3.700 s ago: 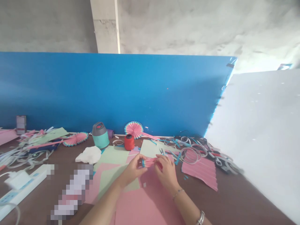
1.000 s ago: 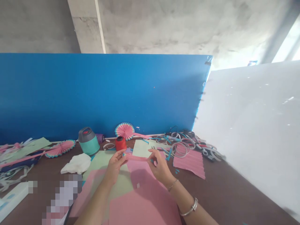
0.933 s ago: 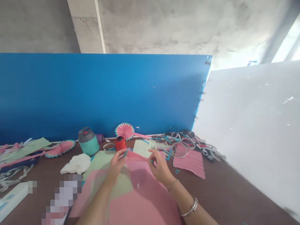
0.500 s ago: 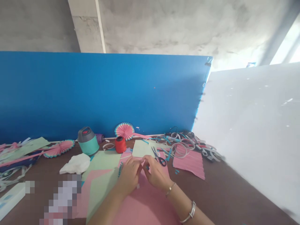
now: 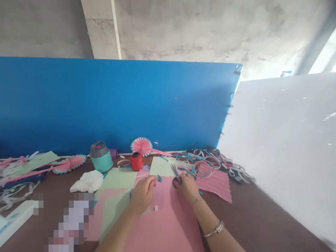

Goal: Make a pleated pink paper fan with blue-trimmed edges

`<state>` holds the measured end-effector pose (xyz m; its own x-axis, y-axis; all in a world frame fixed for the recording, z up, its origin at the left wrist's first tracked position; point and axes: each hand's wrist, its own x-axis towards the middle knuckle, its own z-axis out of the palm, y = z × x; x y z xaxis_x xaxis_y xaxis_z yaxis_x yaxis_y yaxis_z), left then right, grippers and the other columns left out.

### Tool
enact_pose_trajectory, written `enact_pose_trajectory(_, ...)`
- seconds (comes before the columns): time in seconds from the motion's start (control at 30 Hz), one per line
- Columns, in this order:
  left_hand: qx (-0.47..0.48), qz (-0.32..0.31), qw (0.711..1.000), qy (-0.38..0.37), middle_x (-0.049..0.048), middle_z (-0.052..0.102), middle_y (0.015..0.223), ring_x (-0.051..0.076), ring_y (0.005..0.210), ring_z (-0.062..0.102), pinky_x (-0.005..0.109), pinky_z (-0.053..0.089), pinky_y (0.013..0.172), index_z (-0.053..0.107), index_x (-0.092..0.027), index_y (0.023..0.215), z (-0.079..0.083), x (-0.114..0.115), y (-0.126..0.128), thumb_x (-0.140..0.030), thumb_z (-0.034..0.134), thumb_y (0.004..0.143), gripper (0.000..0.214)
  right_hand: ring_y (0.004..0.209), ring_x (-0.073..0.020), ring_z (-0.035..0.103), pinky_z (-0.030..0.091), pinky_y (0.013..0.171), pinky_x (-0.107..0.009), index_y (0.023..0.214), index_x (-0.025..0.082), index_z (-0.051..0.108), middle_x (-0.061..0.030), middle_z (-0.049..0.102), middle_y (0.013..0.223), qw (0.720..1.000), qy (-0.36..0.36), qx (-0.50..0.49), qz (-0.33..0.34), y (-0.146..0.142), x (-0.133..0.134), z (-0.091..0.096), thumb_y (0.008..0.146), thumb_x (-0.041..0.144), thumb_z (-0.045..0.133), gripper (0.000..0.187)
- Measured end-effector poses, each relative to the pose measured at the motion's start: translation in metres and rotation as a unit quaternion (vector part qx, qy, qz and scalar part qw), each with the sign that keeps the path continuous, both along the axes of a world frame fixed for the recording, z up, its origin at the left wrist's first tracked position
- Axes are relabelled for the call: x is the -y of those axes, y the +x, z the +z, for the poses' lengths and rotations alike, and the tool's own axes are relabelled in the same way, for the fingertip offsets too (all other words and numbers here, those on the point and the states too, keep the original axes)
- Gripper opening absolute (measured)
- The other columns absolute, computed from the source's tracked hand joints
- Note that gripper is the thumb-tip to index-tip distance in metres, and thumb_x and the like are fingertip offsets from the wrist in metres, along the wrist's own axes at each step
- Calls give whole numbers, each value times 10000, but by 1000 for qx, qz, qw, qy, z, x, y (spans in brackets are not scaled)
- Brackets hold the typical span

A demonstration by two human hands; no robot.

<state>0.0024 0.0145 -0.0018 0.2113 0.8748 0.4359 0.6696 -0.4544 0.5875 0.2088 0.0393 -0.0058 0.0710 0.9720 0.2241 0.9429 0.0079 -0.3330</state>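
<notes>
Item: pleated pink paper strip [image 5: 153, 179], teal-edged. Half a sec ago we had both hands bunched on it; now our left hand [image 5: 141, 194] alone pinches it over the pink sheet [image 5: 168, 224] on the bench [image 5: 252, 217]. Right hand [image 5: 187, 185] has let go and closes on the scissors [image 5: 175, 172].

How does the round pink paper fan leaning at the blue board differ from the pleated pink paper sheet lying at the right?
The round pink paper fan is opened into a full disc, while the pleated pink paper sheet is still a rough rectangle. The fan stands against the blue board; the sheet lies flat on the brown table. The fan has a teal rim; the sheet shows plain pink. Both are pink and folded in pleats.
</notes>
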Motion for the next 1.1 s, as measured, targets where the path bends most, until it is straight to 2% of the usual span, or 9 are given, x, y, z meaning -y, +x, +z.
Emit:
enact_pose_trajectory(0.17,-2,30,1000,-2,10,608,722,177,715,587,269,400,645,543,-208,945,6,4,-1,-290,282,905,277,876,-254,597,402,716,-314,1007,121,574,-146,615,954,997,-61,44,-29,1,0,-1,780,195,492,252)
enact_pose_trajectory(0.23,3,48,999,-6,9,617,727,180,708,596,267,393,623,531,-211,969,9,6,-2,-297,263,913,286,854,-249,604,412,701,-319,1062,113,559,-159,610,991,998,-41,17,-32,1,-1,-2,775,175,481,303)
enact_pose_trajectory(0.33,8,57,998,4,31,647,803,193,775,610,281,406,659,518,-209,1012,11,8,-3,-289,258,912,289,825,-214,603,436,709,-320,1119,139,539,-143,592,1056,995,49,-91,0,0,-2,-6,761,145,460,367)
enact_pose_trajectory(0.43,22,52,998,26,47,653,892,198,836,605,291,417,708,514,-212,1046,10,8,-3,-287,281,905,282,804,-186,592,463,703,-306,1140,176,538,-87,616,978,958,132,-244,74,-6,-2,-7,743,156,459,406)
enact_pose_trajectory(0.5,39,50,997,39,46,652,906,193,841,601,289,415,727,526,-216,1034,10,7,-3,-299,285,910,284,760,-181,581,473,669,-299,1152,184,544,-60,623,884,929,147,-321,108,-12,2,-3,745,212,493,411)
enact_pose_trajectory(0.57,58,51,996,40,37,652,866,186,814,599,279,410,720,548,-217,994,11,7,-2,-321,286,917,291,715,-167,558,468,650,-289,1145,189,559,-38,600,812,913,153,-350,142,-19,8,4,740,249,537,411)
enact_pose_trajectory(0.8,163,55,985,7,2,588,706,144,638,535,228,391,607,571,-189,923,19,8,-1,-407,334,901,323,766,-145,521,450,706,-265,1062,211,557,-15,527,860,898,147,-278,307,-31,29,18,687,188,628,382)
enact_pose_trajectory(0.97,175,33,984,-5,8,596,723,145,637,524,235,400,631,578,-184,934,16,7,-3,-398,358,889,310,764,-139,507,443,722,-265,1082,220,533,-23,517,907,906,143,-237,321,-31,33,19,684,114,565,413)
enact_pose_trajectory(1.1,182,9,983,-20,37,639,823,170,751,572,260,429,724,585,-183,972,17,6,-4,-388,378,881,305,768,-140,511,444,740,-271,1092,222,535,-27,520,909,905,134,-235,329,-30,33,19,689,113,544,417)
